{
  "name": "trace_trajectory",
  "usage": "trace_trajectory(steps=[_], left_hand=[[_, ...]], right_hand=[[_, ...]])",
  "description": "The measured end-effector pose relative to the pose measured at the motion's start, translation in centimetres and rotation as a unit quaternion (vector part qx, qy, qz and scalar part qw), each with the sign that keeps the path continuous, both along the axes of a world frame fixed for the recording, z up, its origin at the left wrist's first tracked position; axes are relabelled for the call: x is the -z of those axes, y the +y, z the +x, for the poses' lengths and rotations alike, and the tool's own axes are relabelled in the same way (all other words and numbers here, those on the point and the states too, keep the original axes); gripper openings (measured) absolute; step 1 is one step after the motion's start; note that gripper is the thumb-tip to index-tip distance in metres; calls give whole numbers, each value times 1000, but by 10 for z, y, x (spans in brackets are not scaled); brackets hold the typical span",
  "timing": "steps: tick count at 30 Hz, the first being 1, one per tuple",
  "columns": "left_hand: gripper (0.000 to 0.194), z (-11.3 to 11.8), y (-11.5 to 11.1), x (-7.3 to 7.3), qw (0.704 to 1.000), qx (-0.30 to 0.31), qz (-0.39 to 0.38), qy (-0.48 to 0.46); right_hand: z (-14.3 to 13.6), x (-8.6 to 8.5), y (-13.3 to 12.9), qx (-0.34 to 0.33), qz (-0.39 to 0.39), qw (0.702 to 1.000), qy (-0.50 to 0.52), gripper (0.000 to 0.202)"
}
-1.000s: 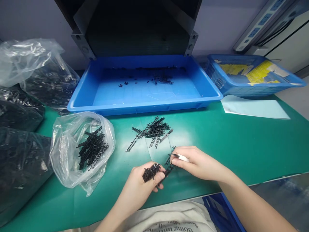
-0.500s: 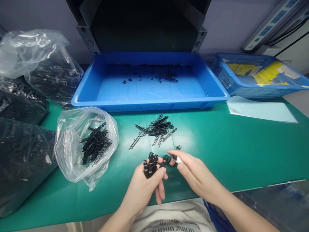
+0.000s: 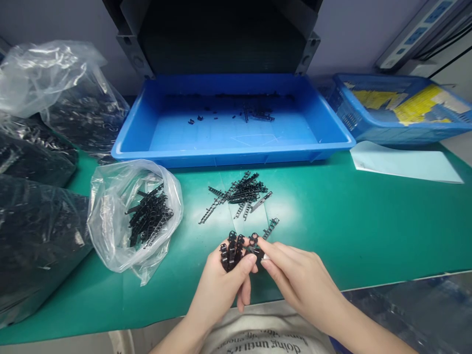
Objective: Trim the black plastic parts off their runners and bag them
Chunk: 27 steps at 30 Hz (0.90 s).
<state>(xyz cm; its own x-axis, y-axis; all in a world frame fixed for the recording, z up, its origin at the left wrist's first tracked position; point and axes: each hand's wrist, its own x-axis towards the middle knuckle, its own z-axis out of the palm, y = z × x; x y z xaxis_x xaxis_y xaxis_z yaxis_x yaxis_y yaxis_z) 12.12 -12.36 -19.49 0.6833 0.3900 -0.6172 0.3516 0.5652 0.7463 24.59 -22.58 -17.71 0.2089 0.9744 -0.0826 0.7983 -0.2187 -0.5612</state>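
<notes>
Several black plastic clip strips (image 3: 231, 251) stand bunched in my left hand (image 3: 223, 285), with the fingers wrapped round them and the thumb across. My right hand (image 3: 300, 270) meets it from the right, its thumb and forefinger pinching a black clip piece (image 3: 258, 253) that the left thumb also touches. A small white bit shows at the right fingertips; I cannot tell what it is. Just beyond the right hand, a loose strip (image 3: 272, 227) lies on the green table mat (image 3: 354, 221). Farther off is a pile of similar strips (image 3: 245, 191).
An opened clear bag (image 3: 99, 221) holding black strips stands at the left, by larger filled bags (image 3: 37, 246). Behind the pile sits a blue tray (image 3: 232, 160) with scattered black pieces. A blue basket (image 3: 409, 135) with yellow material and a pale sheet (image 3: 405, 164) are at right.
My right hand has come left and closer, and its fingertips now meet the clip piece by the left thumb. More of the loose strip beyond it shows. The view has shifted slightly.
</notes>
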Motion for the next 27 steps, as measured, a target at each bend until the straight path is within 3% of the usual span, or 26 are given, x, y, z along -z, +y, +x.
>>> trace_trajectory(steps=[5, 9, 22, 27], left_hand=[[28, 2, 0, 0, 1000, 8, 15, 22], [24, 2, -3, 1, 999, -25, 29, 14], [26, 4, -6, -1, 999, -34, 11, 33], [31, 3, -6, 0, 999, -36, 0, 14]], right_hand=[[-3, 1, 0, 8, 23, 999, -39, 38], [-8, 5, 1, 20, 55, 997, -56, 39], [-18, 11, 2, 52, 78, 991, -94, 38], [-15, 12, 0, 55, 78, 993, -63, 37]])
